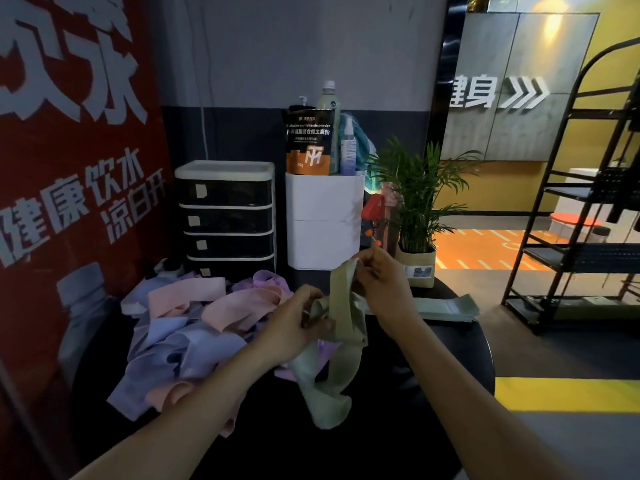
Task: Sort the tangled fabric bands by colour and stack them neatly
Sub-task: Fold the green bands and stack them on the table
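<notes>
A green fabric band (341, 306) hangs between the two hands above the dark counter (450, 341), twisted on itself — its upper end is pinched by the right hand (381, 275), whose grip is closed on the fabric with fingers curled, and a lower fold is grasped by the left hand (298, 323), its grip likewise closed round the band. Below the hands the green loops droop down and touch the counter just under the left wrist. Right of the right hand, flat on the counter, lies a stack of green bands (446, 308), laid out straight. Left of the left hand sits the tangled heap (194, 327) of pink, lilac and blue-violet bands, piled loosely and overlapping, reaching right up beside the left forearm. Beyond the heap stands a black drawer unit (227, 216) with white trim, and beside it, beyond both hands, a white box (323, 220) carrying an orange-and-black pouch (308, 140), bottles and a spray bottle (348, 147). Past the right hand stands a potted plant (419, 202) in a paper-wrapped pot — farther right, a black metal rack (571, 202) stands on the floor.
</notes>
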Action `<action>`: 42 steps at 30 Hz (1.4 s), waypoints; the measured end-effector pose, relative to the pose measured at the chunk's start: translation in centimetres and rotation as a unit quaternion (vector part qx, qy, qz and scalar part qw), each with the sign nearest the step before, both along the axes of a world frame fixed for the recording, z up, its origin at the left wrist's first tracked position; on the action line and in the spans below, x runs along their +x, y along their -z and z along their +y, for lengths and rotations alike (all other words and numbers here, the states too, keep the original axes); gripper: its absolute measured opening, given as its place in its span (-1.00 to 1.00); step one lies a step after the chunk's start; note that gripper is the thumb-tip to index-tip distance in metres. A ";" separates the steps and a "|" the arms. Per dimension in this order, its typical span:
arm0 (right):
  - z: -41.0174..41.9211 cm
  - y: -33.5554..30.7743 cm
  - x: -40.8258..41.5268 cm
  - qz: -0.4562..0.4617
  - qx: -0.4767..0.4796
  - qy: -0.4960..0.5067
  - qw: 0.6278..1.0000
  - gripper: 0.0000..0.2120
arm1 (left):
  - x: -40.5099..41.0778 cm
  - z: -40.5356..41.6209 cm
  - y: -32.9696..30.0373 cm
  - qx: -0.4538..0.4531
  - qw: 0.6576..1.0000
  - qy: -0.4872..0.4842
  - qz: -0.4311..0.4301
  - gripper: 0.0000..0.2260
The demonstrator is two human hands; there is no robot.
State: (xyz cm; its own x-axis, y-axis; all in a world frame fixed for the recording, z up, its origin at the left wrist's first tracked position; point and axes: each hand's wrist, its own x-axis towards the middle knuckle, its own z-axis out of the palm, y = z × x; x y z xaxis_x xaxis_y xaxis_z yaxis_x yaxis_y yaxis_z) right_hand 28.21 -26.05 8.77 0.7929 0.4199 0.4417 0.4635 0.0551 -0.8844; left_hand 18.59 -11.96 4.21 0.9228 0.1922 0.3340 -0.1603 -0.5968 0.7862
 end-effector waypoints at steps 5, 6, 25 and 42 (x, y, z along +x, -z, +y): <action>-1.4 0.4 -0.1 -0.077 -0.041 -0.046 0.995 -0.71 | 0.0 0.1 -1.0 0.010 0.998 -0.055 -0.004 -0.72; -1.7 0.6 0.2 -0.112 -0.082 -0.052 0.989 -0.70 | 0.0 0.5 -1.4 -0.012 0.997 -0.070 -0.013 -0.71; -1.8 1.3 0.6 0.034 -0.024 0.130 0.991 -0.67 | -2.0 2.2 -3.2 -0.057 0.963 -0.260 -0.052 -0.55; -0.1 -0.8 -2.7 0.173 0.089 -0.034 0.980 -0.68 | -0.6 -1.6 -0.4 -0.076 0.996 -0.047 0.031 -0.61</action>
State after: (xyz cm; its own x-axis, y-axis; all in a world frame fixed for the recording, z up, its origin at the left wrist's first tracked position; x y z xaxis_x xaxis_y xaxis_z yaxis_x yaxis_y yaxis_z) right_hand 25.47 -26.18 9.61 0.8810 0.4180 0.2217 0.1266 0.2432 -0.9617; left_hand 17.97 -13.58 4.61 0.9159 0.3231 0.2381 -0.0581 -0.4803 0.8752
